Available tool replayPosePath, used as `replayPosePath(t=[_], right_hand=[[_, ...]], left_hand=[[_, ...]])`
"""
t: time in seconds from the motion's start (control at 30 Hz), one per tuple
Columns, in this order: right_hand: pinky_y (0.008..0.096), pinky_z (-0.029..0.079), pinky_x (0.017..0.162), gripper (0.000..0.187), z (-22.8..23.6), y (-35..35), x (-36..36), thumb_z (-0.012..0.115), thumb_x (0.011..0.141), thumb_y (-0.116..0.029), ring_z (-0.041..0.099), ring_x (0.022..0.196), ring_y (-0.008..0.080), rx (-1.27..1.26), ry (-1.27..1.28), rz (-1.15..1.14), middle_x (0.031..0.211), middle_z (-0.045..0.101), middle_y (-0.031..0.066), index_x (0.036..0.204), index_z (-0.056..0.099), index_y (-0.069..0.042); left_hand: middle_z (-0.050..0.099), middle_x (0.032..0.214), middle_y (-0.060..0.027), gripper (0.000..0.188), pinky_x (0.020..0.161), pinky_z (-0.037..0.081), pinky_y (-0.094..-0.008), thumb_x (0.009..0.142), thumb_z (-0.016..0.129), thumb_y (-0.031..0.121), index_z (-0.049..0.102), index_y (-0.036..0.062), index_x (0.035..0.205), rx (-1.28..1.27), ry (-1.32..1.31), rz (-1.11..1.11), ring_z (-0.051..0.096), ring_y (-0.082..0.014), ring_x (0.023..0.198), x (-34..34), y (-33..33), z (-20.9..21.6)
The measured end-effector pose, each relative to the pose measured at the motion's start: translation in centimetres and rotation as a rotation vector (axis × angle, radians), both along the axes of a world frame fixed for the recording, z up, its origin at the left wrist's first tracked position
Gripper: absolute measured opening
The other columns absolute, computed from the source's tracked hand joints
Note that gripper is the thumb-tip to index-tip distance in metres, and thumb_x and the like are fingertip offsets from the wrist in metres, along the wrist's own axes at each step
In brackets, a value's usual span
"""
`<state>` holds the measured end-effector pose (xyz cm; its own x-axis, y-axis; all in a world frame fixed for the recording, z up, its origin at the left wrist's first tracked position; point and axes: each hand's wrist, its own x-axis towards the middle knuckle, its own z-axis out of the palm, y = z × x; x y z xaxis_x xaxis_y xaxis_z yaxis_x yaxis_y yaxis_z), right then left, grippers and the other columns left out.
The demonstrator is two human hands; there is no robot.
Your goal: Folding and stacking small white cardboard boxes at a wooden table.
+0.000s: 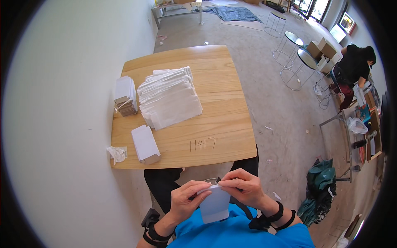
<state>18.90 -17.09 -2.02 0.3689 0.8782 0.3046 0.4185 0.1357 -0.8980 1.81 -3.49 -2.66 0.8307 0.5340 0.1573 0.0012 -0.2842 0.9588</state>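
A wooden table (215, 124) stands against the white wall, and most of its top is taken by a fanned spread of flat white bags (169, 97). Left of that sits a banded stack (125, 96) of smaller white pieces, nearer the front edge a small white box (145, 144), and at the left corner a crumpled scrap (117, 153). Well off to the right, another person (355, 68) bends over a cluttered bench. Below the table's near edge, close to the chest, both hands meet on one white bag (215, 203), which hangs upright, long axis vertical, its top edge between the hands. The left hand (187, 200) closes on the bag's upper left, fingers curled over the rim. The right hand (244, 187) pinches the top edge narrowly from the right, equally near.
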Motion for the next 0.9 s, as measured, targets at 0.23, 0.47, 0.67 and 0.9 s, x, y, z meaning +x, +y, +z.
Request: replayPosePath(t=[0.23,0.47,0.67,0.9], right_hand=[[0.0284,0.056,0.066,0.02,-0.3,0.7,-1.0,0.075,0.073,0.002,0.065,0.078,0.0221,0.16,-0.234,-0.196,0.092,0.063,0.0111,0.093,0.069,-0.001],[0.0306,0.056,0.068,0.023,-0.2,2.3,-3.6,0.074,0.07,0.007,0.065,0.079,0.0248,0.335,-0.4,-0.41,0.094,0.062,0.0118,0.091,0.067,-0.001],[0.0313,0.055,0.069,0.019,2.0,2.8,-4.4,0.071,0.074,0.004,0.066,0.081,0.0251,0.383,-0.367,-0.274,0.094,0.064,0.0133,0.092,0.067,0.0],[0.0266,0.052,0.076,0.015,4.9,3.1,-1.1,0.069,0.085,-0.006,0.065,0.088,0.0155,-0.092,0.487,0.087,0.1,0.068,0.0098,0.1,0.071,-0.002]], left_hand=[[0.055,0.126,-0.0155,0.069,0.093,0.047,-0.0333,0.079,0.076,0.006,0.037,0.0021,0.135,-0.275,0.023,0.061,0.056,-0.0215,0.11,0.5,-1.5,-1.6],[0.023,0.148,-0.0225,0.114,0.112,0.022,-0.051,0.066,0.086,0.024,0.008,0.0013,0.146,0.115,0.128,0.21,0.025,-0.0408,0.137,2.3,-3.7,-2.1],[0.034,0.139,-0.024,0.109,0.101,0.037,-0.0461,0.066,0.086,0.025,0.011,-0.0003,0.142,0.186,-0.199,0.327,0.041,-0.0368,0.125,3.3,-1.7,-2.3],[0.044,0.129,-0.0239,0.098,0.099,0.04,-0.0526,0.071,0.084,0.027,0.019,0.0006,0.139,0.816,-0.174,0.358,0.049,-0.0361,0.117,2.9,0.5,0.8]])
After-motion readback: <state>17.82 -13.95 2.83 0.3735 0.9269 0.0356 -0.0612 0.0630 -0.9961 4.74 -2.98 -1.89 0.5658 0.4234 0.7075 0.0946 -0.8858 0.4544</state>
